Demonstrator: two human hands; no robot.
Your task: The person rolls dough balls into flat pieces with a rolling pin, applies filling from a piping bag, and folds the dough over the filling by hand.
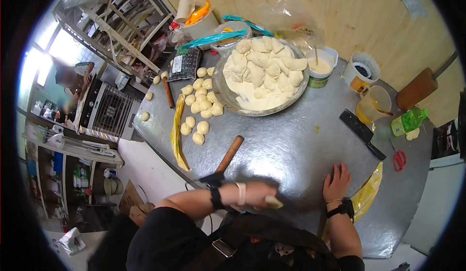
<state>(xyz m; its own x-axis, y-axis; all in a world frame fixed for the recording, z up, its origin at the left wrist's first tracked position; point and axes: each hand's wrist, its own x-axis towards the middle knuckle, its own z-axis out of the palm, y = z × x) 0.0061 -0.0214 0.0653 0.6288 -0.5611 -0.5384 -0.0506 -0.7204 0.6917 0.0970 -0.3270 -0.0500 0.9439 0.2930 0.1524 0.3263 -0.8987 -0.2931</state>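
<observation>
My left hand (253, 195) is closed over the front edge of the metal table, with a small piece of dough (274, 202) showing at its fingers. Flat on the tabletop lies my right hand (337, 182), fingers stretched out and holding nothing. Beside its wrist is a yellow plastic strip (367, 192). A wooden rolling pin (229, 154) rests just beyond my left forearm. Further back, a large metal bowl (266, 111) holds flour and a heap of dough pieces (262, 64). Several round dough balls (203, 127) sit left of it.
A cleaver (357, 126), red-handled scissors (399, 160), a pitcher (373, 104) and a green bottle (409, 122) are on the right. Another yellow strip (178, 135) and a second wooden stick (168, 93) lie on the left. A person (73, 79) is in the background.
</observation>
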